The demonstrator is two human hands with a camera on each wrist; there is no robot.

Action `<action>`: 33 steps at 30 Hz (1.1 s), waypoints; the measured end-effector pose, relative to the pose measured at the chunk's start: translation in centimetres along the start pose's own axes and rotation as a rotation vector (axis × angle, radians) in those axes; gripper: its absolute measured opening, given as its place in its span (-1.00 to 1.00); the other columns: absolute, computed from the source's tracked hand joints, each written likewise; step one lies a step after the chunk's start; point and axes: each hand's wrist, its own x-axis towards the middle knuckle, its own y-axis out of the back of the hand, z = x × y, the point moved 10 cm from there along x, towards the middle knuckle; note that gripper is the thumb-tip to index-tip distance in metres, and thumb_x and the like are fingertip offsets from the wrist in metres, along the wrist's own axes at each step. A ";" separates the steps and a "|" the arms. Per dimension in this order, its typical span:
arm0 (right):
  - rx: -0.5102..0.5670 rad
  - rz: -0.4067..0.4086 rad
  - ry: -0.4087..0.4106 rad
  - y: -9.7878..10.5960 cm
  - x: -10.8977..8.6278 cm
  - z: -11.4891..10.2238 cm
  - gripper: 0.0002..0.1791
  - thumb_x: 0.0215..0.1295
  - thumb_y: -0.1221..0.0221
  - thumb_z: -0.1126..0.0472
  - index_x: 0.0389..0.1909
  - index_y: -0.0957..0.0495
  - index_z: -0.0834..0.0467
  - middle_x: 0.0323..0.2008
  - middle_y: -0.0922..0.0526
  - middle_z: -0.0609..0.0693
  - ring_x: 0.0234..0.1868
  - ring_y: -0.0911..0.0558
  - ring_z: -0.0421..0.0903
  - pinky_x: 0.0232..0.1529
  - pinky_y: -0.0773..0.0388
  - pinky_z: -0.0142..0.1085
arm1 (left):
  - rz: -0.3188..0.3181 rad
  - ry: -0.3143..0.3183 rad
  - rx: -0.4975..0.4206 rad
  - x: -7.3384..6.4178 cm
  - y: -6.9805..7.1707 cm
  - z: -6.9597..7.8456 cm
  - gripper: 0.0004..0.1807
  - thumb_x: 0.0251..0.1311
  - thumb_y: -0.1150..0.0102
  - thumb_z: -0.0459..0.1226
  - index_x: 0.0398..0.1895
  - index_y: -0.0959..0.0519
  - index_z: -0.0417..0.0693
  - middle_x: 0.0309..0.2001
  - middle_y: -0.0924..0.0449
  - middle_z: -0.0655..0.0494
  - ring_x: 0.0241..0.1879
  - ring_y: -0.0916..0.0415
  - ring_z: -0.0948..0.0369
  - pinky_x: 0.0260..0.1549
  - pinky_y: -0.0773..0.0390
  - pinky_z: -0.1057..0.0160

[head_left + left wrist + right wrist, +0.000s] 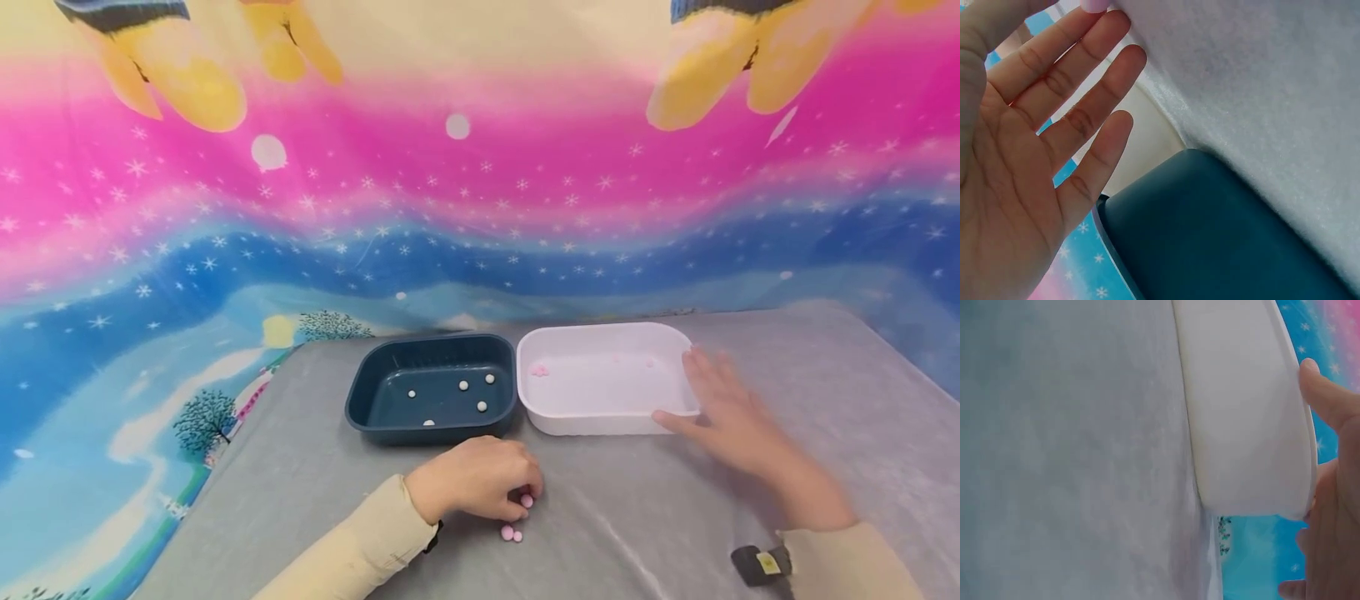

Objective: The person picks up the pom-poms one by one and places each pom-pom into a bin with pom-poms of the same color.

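My left hand (483,477) pinches a small pink ball (527,501) between thumb and fingertips, just above the grey cloth in front of the two bins. In the left wrist view the same pink ball (1094,5) shows at the top edge, and the other fingers (1091,119) extend apart. Two more pink balls (507,532) lie on the cloth below that hand. My right hand (731,417), blurred, is at the right end of the white bin (603,425), fingers extended. In the right wrist view its thumb (1319,387) is at the bin's rim.
Left of the white bin and close beside it stands a dark teal bin (420,436) with several white balls (482,407) inside. A few pink balls (539,371) lie in the white bin. A patterned backdrop (480,208) hangs behind the grey-covered table (645,517).
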 end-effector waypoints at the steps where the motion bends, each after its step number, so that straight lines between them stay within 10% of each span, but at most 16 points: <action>1: -0.022 -0.002 0.003 0.0 0.0 -0.2 0.16 0.35 -0.04 -0.37 0.58 0.35 0.25 0.59 0.45 0.20 0.54 0.51 0.32 0.23 0.24 0.59 | 0.000 0.000 0.001 0.0 -0.1 0.0 -0.94 0.09 -0.37 -0.14 -0.44 -0.66 0.28 -0.47 -0.48 0.49 -0.39 -0.32 0.50 -0.47 -0.29 0.51; 33: -0.024 -0.013 0.016 -0.5 0.2 -0.3 0.20 0.35 -0.05 -0.36 0.55 0.35 0.37 0.56 0.41 0.32 0.55 0.43 0.36 0.25 0.12 0.57 | -0.019 -0.009 -0.049 0.5 -0.5 -0.1 -0.94 0.21 -0.33 -0.20 -0.38 -0.67 0.22 -0.44 -0.51 0.43 -0.38 -0.35 0.45 -0.46 -0.28 0.53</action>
